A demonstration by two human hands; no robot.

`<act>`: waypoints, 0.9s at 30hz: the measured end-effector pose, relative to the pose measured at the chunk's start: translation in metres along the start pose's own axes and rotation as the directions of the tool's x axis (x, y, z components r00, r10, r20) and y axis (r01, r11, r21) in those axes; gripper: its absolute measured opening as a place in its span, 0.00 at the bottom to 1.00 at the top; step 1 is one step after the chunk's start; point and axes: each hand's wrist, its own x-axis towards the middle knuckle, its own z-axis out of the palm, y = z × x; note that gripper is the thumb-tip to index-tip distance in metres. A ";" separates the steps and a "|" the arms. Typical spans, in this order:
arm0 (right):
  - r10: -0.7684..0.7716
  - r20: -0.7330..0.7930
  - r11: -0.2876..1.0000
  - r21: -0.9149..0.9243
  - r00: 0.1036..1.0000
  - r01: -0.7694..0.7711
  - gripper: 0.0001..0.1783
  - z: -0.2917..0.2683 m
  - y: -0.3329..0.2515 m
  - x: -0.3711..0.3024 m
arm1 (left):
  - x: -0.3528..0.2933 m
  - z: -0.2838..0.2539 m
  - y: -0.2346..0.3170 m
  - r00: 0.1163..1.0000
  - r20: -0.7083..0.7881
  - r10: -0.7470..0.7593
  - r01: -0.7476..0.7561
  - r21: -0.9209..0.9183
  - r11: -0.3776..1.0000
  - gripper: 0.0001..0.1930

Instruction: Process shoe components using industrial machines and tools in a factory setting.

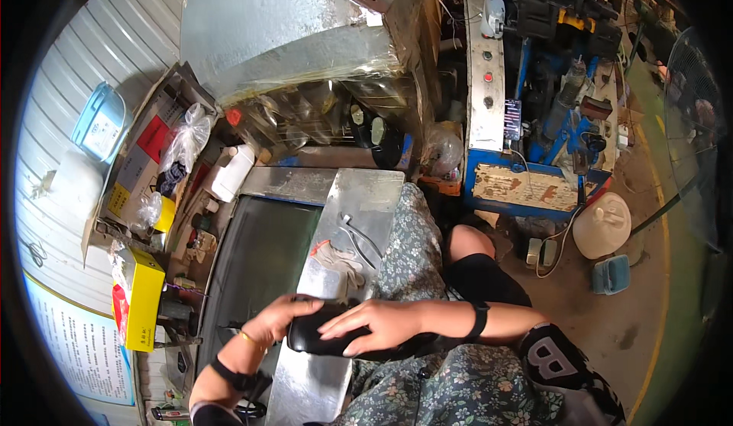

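Note:
Above the metal bench ledge [314, 380], near my lap, is a glossy black shoe [304, 336], its rounded end pointing left. My left hand [276, 321] grips its far left side, thumb on top and the other fingers partly hidden. Across the top from the right lies my right hand [374, 325], its fingers slightly curved over the shoe and holding it; the thumb is hidden. Much of the shoe's right part is under that hand and forearm. Just beyond it on the ledge lie a pale work glove [336, 264] and metal pincers [357, 237] with dark handles.
A dark conveyor belt [263, 250] runs left of the ledge into a metal hood [298, 33], where black shoes [376, 132] sit. A yellow box [143, 300] stands at left. At right are a blue machine [561, 132], a jug [602, 224] and a blue tub [611, 275].

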 end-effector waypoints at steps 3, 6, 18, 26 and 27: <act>0.348 -0.148 0.928 -0.090 0.926 -0.363 0.23 -0.042 0.028 -0.046 | -0.024 -0.004 -0.019 0.966 -0.245 0.086 -0.120 -0.126 0.985 0.22; 0.455 -0.496 0.870 0.072 0.740 -0.487 0.17 -0.076 0.062 -0.114 | -0.039 -0.017 -0.009 0.901 -0.344 0.264 -0.298 -0.049 0.953 0.24; 0.167 -0.827 0.612 -0.339 0.536 -0.714 0.07 -0.064 0.100 -0.199 | 0.185 -0.060 0.177 0.237 -0.534 0.811 -0.383 0.716 0.583 0.42; 0.299 -0.827 0.603 -0.222 0.476 -0.766 0.08 -0.079 0.111 -0.201 | 0.393 -0.088 0.218 0.317 -0.594 0.740 -0.273 0.689 0.671 0.40; 0.313 -0.825 0.612 -0.204 0.471 -0.764 0.08 -0.080 0.114 -0.199 | 0.405 -0.092 0.219 0.307 -0.671 0.675 -0.388 0.559 0.733 0.38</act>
